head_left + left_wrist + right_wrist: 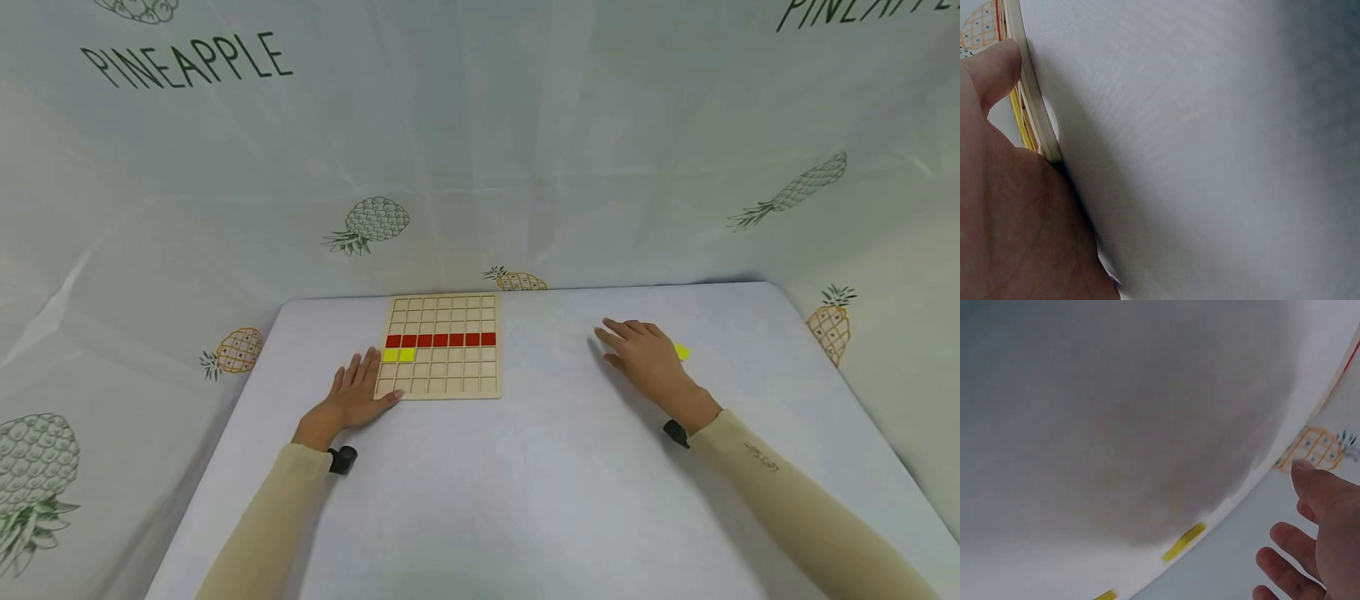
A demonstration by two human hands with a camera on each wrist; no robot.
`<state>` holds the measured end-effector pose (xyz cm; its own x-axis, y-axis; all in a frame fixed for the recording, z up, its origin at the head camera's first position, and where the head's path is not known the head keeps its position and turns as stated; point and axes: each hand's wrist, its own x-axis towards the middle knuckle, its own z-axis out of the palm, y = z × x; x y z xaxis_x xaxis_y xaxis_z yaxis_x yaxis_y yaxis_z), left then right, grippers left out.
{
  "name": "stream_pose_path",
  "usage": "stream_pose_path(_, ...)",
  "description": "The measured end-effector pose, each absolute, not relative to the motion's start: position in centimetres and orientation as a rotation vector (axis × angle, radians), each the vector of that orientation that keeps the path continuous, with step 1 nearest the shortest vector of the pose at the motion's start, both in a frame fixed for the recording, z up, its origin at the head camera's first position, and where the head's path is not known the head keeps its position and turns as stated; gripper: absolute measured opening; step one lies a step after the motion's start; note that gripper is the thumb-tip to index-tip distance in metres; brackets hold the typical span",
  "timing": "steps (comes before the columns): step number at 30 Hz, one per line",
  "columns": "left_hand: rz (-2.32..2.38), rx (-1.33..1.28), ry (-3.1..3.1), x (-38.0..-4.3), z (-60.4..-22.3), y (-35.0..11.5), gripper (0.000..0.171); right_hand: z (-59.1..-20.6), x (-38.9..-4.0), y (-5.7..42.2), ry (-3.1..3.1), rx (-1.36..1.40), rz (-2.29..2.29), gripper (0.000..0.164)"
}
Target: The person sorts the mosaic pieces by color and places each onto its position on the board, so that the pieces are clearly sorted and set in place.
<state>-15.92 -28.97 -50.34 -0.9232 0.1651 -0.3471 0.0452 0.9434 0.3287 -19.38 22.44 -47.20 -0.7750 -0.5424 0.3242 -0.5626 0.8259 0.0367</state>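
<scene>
A square wooden grid board (457, 384) lies at the back of the table, left of centre. A full row of red tiles (440, 340) crosses it, and two yellow tiles (407, 355) sit at the left of the row below. My left hand (355, 398) rests flat along the board's left side, its thumb on the near left corner. Over the table to the right of the board, my right hand (647, 360) hovers with loosely bent fingers and holds nothing. Partly behind it shows a yellow piece (682, 352); two yellow pieces (1184, 542) appear in the right wrist view.
The white table (480, 500) reaches back to a pineapple-print cloth (600, 150) hanging behind it and at both sides. A dark wrist device (343, 460) is strapped at the left wrist, another (676, 432) at the right.
</scene>
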Motion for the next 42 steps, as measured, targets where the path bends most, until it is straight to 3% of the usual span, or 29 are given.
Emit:
stream_pose_path(13, 0.462, 0.16, 2.737, -15.7, -50.2, -28.9, 0.105, -47.2, -20.5, 26.0, -2.832, 0.749, 0.02, 0.047)
stream_pose_path(42, 0.445, 0.159, 2.745, -15.6, -50.3, -28.9, 0.104, -47.3, -20.9, 25.2, -2.864, 0.746, 0.014, 0.021)
